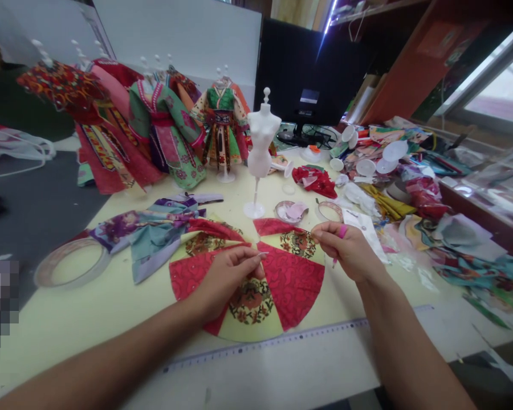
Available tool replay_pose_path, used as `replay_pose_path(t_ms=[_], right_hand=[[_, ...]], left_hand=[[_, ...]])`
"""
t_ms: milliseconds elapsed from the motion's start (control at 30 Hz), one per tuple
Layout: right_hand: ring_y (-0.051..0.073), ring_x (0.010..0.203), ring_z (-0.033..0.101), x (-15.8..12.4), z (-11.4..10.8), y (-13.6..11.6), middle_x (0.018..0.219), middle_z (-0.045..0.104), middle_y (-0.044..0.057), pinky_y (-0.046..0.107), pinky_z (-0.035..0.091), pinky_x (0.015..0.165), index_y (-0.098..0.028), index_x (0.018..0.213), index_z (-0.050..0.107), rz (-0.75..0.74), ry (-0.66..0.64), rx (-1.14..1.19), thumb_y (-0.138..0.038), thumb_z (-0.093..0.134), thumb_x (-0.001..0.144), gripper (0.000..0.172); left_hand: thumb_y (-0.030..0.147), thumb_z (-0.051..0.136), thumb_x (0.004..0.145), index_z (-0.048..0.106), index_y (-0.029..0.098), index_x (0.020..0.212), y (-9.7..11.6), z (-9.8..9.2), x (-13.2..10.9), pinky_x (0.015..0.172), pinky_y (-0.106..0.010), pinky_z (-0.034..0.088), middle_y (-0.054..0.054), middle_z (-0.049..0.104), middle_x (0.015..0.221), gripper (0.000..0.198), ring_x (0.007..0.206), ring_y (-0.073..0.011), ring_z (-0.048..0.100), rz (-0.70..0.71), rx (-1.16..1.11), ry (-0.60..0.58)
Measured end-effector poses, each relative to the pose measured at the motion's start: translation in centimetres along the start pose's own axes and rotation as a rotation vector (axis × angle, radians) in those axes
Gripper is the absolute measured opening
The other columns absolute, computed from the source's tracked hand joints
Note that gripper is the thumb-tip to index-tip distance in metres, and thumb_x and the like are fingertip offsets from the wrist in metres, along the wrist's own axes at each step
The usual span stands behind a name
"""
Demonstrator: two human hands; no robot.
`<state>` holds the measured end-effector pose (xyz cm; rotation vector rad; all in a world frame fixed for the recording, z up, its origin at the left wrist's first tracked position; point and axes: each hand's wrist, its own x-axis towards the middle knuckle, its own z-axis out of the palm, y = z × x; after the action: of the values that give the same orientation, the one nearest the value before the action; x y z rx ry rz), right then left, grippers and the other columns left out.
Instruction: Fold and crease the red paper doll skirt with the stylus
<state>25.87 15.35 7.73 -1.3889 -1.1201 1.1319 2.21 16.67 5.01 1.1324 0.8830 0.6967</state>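
Head view: left hand tight on pin, crosswise, tip rightward; right hand tight on pink tool.

- No word, brand or number legible anywhere.
- Fine graduation ticks along the long clear plastic ruler at the table's near edge; digits beside them too small to read.
- Small pale sticker on the back of the black flat monitor; print blurred.
- Faint dark print on the white paper slip just beyond the pieced cloth; illegible.
- Dim pattern or lettering on the orange panel at the upper right shelf; cannot tell which.
- Only flower medallions and scrollwork on the red and yellow pieced half-circle cloth; nothing there to read as letters.
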Motion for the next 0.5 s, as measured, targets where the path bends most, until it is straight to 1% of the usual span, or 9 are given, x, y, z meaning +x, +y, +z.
replay_pose_path(t_ms=[100,233,333,500], right_hand=[[0.002,0.041,0.028,-0.2,0.7,0.0,0.052,0.048,-0.004,0.019,0.013,0.04,-0.013,0.074,0.06,0.023,-0.004,-0.005,-0.029,0.066,0.066,0.019],[0.002,0.041,0.027,-0.3,1.1,0.0,0.052,0.047,-0.005,0.02,0.013,0.04,-0.013,0.073,0.06,0.027,0.0,-0.005,-0.029,0.066,0.065,0.019],[0.002,0.042,0.027,-0.5,1.2,-0.1,0.054,0.05,-0.003,0.02,0.013,0.041,-0.014,0.075,0.061,0.018,0.003,-0.003,-0.031,0.066,0.066,0.021],[0.002,0.042,0.028,-0.7,1.4,-0.1,0.065,0.058,0.001,0.021,0.014,0.041,-0.014,0.082,0.062,0.007,-0.046,-0.002,-0.033,0.065,0.069,0.023]], left_hand=[[0.03,0.055,0.08,0.059,0.015,0.076,-0.2,-0.1,0.1,0.066,-0.021,0.04,0.0,0.061,0.065,0.016,0.062,-0.0082,0.053,-0.003,-0.043,0.0],[0.031,0.056,0.08,0.059,0.016,0.077,-0.4,-0.2,0.2,0.066,-0.021,0.04,0.0,0.061,0.066,0.016,0.062,-0.0085,0.053,-0.006,-0.072,0.001],[0.03,0.056,0.08,0.059,0.015,0.078,-0.3,-0.2,0.3,0.067,-0.021,0.04,0.0,0.062,0.066,0.015,0.063,-0.0086,0.053,-0.005,-0.072,0.004],[0.031,0.058,0.079,0.058,0.015,0.078,-0.3,-0.2,0.3,0.066,-0.021,0.04,0.0,0.062,0.067,0.015,0.062,-0.0081,0.053,-0.022,-0.101,0.007]])
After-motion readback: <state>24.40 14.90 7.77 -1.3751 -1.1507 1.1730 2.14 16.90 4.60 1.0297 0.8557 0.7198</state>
